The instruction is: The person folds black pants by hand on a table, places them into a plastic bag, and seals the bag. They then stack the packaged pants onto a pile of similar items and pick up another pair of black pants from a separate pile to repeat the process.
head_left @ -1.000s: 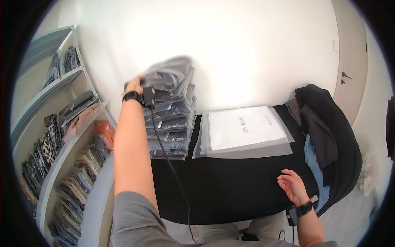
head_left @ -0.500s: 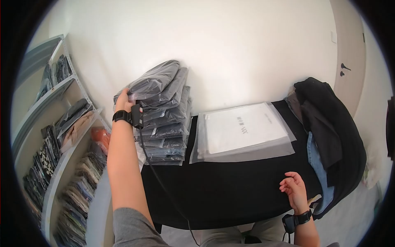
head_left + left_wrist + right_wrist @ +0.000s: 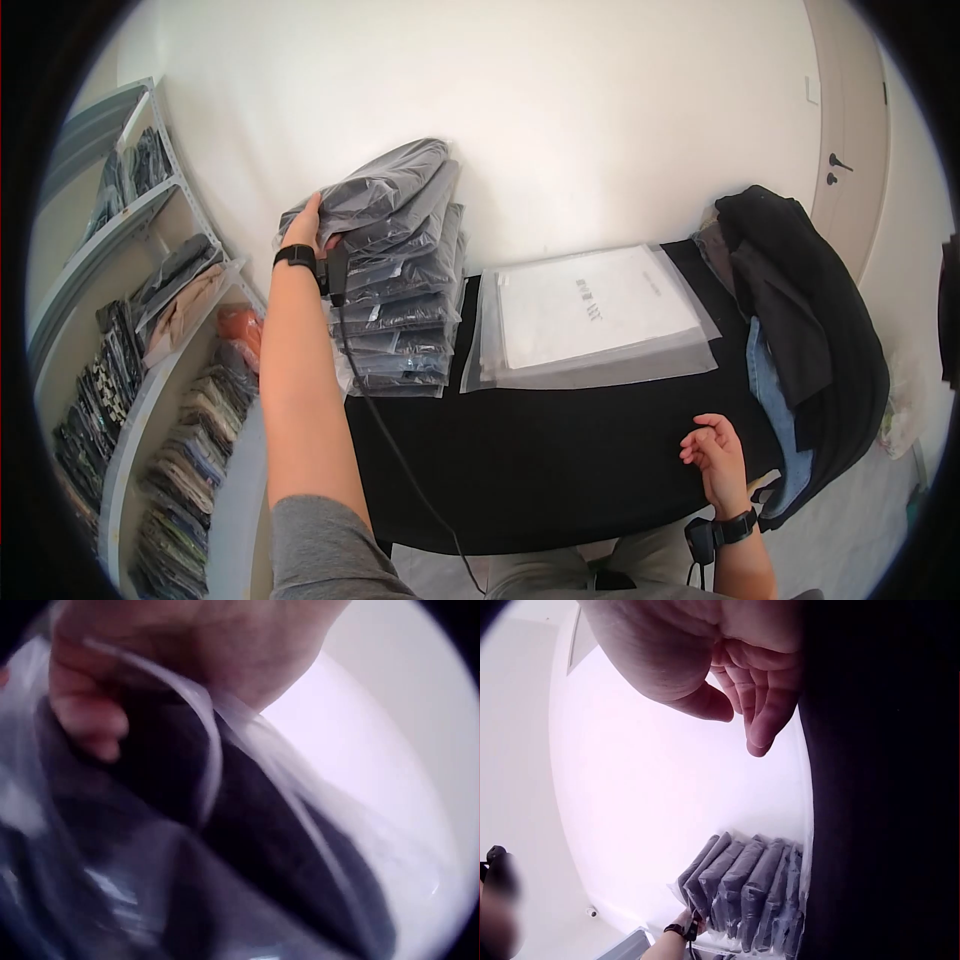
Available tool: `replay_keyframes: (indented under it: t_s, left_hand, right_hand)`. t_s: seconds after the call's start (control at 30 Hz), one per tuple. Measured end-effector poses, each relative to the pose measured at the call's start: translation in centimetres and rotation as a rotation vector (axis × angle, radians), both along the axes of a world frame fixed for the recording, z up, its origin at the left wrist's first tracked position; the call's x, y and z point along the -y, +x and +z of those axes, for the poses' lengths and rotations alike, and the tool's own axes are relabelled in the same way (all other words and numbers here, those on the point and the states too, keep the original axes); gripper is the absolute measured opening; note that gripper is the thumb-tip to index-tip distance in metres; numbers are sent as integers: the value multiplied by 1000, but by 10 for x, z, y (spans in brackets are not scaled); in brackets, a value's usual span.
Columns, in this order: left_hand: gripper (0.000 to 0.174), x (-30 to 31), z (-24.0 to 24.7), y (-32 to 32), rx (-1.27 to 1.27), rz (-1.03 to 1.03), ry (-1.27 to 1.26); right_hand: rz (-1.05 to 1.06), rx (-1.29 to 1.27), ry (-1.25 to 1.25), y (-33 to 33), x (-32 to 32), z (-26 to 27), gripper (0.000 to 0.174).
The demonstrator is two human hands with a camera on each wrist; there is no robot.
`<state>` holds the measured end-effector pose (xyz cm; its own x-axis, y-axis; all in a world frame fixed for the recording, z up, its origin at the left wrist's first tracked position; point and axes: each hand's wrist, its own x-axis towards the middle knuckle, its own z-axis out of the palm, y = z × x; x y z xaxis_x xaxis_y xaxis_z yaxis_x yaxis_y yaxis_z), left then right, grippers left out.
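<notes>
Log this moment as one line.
left hand: grips top bagged bundle on stack; right hand: empty, fingers loosely curled; flat plastic bags: beside stack

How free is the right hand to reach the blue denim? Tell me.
Probably yes: the right hand is empty and close by; the blue denim shows beside the dark clothes, nothing seen between.

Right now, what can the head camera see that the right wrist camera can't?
Only the head view shows the flat white packet with printing, the blue denim and the orange bundle on the shelves.

Only the right wrist view shows a small round thing low on the left, too tiny to name.

Both show the tall stack of bagged clothes, the left hand at that stack, and the right hand, its fingers loosely curled and holding nothing.
</notes>
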<state>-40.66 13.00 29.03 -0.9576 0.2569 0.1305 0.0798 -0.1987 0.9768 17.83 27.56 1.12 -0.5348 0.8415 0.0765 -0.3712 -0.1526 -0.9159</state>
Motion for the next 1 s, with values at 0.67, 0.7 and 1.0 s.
replay_keyframes:
  t_s: [0.67, 0.7, 1.0]
  left_hand:
    - [44, 10, -39, 14, -1310, 395, -798]
    - [40, 7, -28, 54, -1281, 407, -655]
    - [16, -53, -117, 241, -931, -73, -139]
  right_hand:
    - [-1, 49, 114, 0, 4, -3, 16]
    - [-2, 51, 116, -1, 3, -3, 16]
    - [35, 34, 134, 3, 2, -5, 17]
